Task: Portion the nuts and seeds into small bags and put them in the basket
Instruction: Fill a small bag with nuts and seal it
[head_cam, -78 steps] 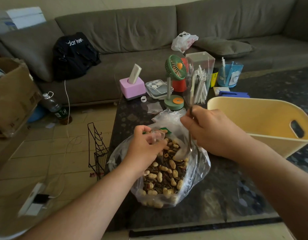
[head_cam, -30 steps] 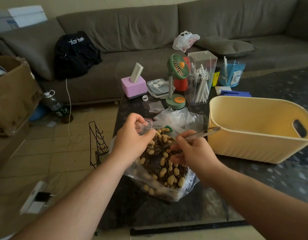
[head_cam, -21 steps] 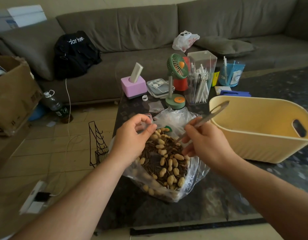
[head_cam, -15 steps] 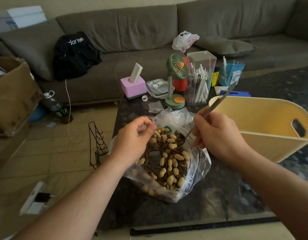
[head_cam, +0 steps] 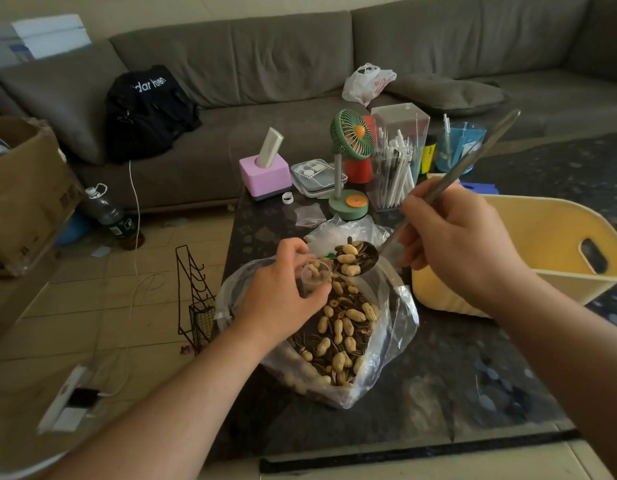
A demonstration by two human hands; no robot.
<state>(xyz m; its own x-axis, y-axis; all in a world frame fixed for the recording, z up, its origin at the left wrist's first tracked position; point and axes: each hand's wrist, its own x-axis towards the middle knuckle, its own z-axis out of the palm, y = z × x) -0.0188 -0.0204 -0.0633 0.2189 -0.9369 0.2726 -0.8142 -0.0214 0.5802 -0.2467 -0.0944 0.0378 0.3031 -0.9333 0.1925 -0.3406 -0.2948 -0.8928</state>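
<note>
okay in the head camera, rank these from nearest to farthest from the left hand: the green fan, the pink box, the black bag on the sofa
From the left hand:
1. Green fan, behind it on the table, slightly right.
2. Pink box, at the table's far left corner; close to the fan's rank.
3. Black bag, far left on the sofa.

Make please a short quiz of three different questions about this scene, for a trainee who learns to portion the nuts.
1. True or false: the spoon in the right hand is loaded with peanuts and seeds.
2. What does the left hand hold? A) a bottle B) a small clear bag C) a pen
3. Fill in: the yellow basket stands on the person's ____ side of the big bag of nuts.

Key: 1 true. 2 B, the small clear bag, its mouth open beside the spoon. 3 right.
</note>
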